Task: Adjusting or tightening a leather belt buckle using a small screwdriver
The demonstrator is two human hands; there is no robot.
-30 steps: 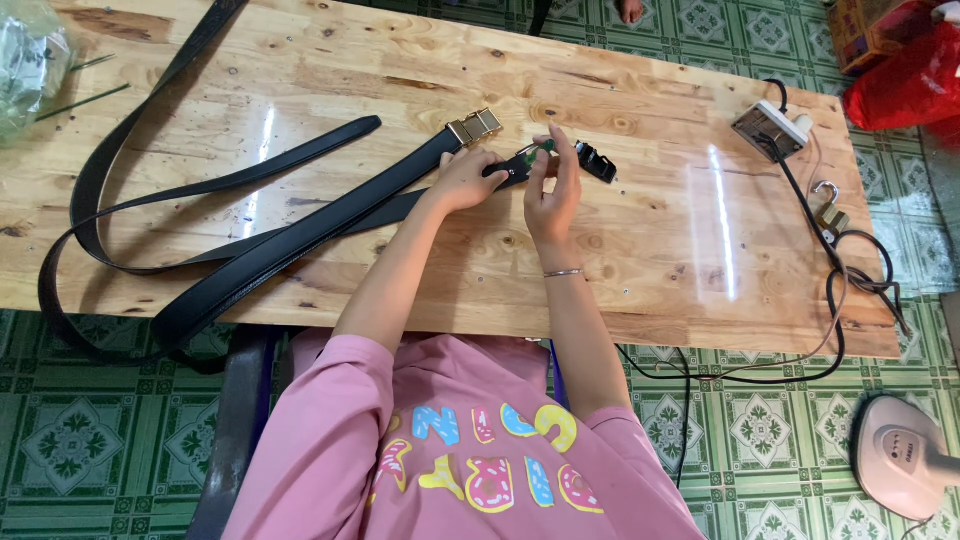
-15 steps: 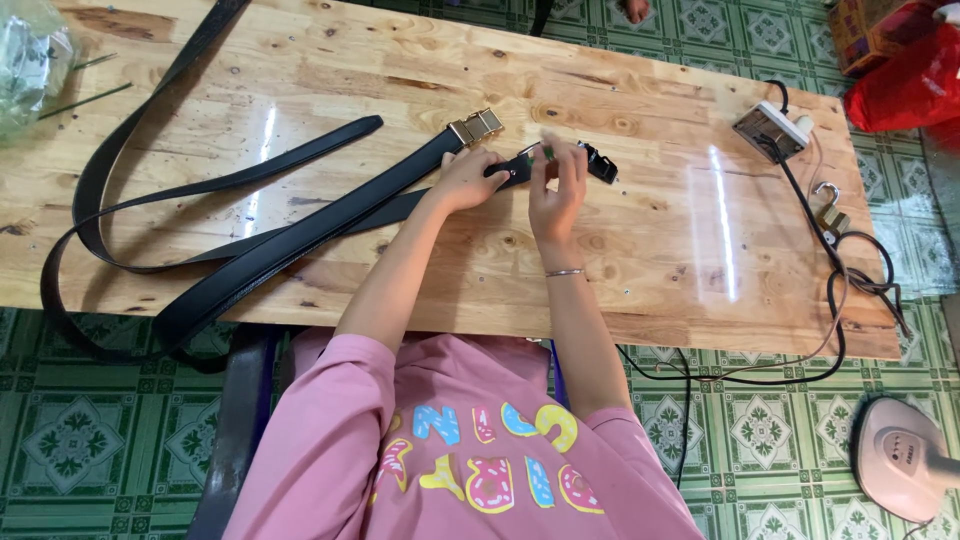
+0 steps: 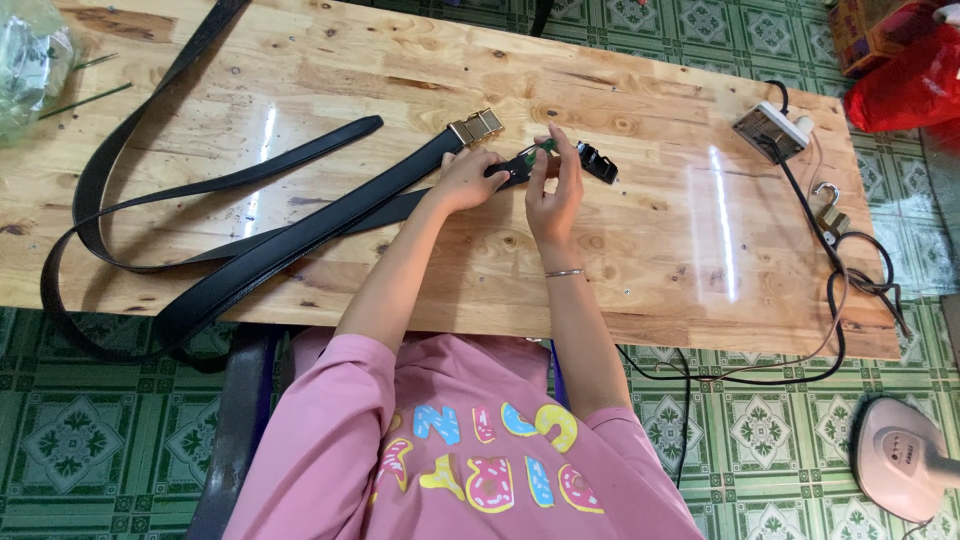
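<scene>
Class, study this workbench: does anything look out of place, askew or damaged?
Nothing looks damaged. The black belts loop over the table's left edge, and an open padlock lies among cables at the right. Both hands, left hand and right hand, work at a black buckle.

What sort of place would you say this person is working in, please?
Probably a small home workshop: a bare wooden table on green patterned floor tiles, with black belts and a power strip lying on it.
</scene>
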